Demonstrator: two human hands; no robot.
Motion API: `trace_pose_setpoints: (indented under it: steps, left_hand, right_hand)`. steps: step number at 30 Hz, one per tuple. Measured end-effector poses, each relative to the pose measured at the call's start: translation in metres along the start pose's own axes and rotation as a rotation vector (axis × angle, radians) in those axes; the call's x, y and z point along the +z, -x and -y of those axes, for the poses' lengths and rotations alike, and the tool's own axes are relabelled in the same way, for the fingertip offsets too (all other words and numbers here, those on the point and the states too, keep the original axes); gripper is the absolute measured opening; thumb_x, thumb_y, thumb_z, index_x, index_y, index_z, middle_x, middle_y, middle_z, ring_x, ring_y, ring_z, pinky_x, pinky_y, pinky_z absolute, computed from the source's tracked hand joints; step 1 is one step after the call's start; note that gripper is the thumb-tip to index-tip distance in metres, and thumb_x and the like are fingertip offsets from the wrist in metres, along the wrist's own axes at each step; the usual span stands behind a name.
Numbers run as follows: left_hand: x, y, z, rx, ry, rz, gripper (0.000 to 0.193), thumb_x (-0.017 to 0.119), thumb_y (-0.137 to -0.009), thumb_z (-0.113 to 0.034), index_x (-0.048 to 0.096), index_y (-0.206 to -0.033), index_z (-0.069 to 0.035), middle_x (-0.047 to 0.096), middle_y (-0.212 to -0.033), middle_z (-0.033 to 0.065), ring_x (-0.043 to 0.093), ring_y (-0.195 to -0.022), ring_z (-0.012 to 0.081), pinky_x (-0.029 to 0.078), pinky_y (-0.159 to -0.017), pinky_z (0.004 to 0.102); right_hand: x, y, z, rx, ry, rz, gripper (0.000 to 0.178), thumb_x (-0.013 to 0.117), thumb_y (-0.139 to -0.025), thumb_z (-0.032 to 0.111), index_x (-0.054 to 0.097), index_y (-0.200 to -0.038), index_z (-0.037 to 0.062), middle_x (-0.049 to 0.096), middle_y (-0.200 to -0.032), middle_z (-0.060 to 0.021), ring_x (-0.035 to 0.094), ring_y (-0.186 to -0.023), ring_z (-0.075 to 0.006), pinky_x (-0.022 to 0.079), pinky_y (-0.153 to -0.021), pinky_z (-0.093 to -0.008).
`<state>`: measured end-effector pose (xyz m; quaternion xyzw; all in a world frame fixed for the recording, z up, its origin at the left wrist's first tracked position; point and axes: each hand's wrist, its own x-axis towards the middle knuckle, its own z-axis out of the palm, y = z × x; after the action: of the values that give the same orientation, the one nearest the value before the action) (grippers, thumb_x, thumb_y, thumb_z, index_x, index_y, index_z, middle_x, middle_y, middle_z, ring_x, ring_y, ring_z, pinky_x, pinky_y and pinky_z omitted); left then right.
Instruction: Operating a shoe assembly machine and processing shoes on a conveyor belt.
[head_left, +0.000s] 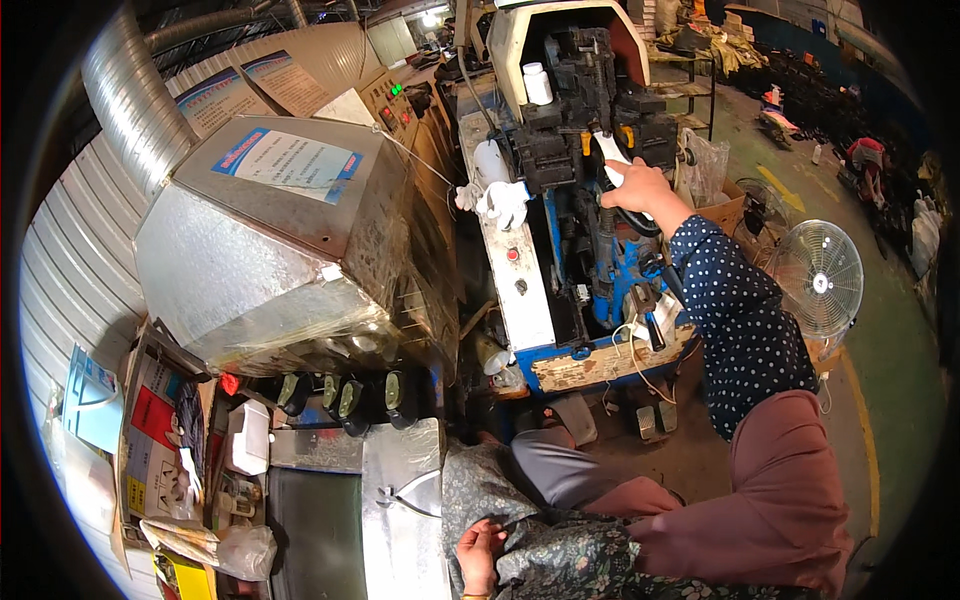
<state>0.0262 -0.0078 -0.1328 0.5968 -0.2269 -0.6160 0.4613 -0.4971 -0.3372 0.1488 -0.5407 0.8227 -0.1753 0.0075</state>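
My right hand (640,190), in a dark polka-dot sleeve, reaches forward into a black and blue machine (550,225). Its fingers are closed round a shoe (612,152) with a long white face and a dark rim, which sits in the machine's black head between two small yellow parts. The palm hides some of the shoe. Low in the view, my left hand (480,550) lies against a dark floral apron (570,555) over my lap. Those fingers are curled together; whatever they may hold is too small to make out.
A sheet-metal hood (270,240) stands left, with several dark green-and-black shoe lasts (350,400) below its edge. A white bottle (537,84) is on the machine. A fan (818,280) stands right; pedals (648,422) lie on the floor. A metal bench (400,480) adjoins my left side.
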Motion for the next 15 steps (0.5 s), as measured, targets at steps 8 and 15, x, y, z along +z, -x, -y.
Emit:
trace_pose_setpoints:
  steps: [8,15]
  left_hand:
    - [-0.003,-0.002,-0.006,-0.023,-0.011,0.018,0.018,0.055,-0.099,-0.012,0.062,-0.109,0.001,0.070,-0.092,0.0140,0.068,-0.070,0.0190,0.058,-0.067,0.0292]
    - [0.006,-0.009,-0.004,-0.015,0.016,0.018,0.016,0.057,-0.098,-0.012,0.063,-0.106,0.001,0.071,-0.089,0.0133,0.068,-0.068,0.0191,0.058,-0.065,0.0298]
  right_hand:
    - [-0.018,-0.005,0.002,-0.043,-0.015,-0.003,0.089,0.069,-0.062,0.045,0.046,-0.146,0.0240,0.047,-0.138,-0.0270,0.052,-0.121,-0.0424,0.043,-0.103,-0.0415]
    - [-0.031,-0.016,-0.004,-0.043,-0.027,0.063,0.094,0.072,-0.058,0.042,0.046,-0.146,0.0208,0.048,-0.141,-0.0231,0.051,-0.126,-0.0345,0.044,-0.103,-0.0378]
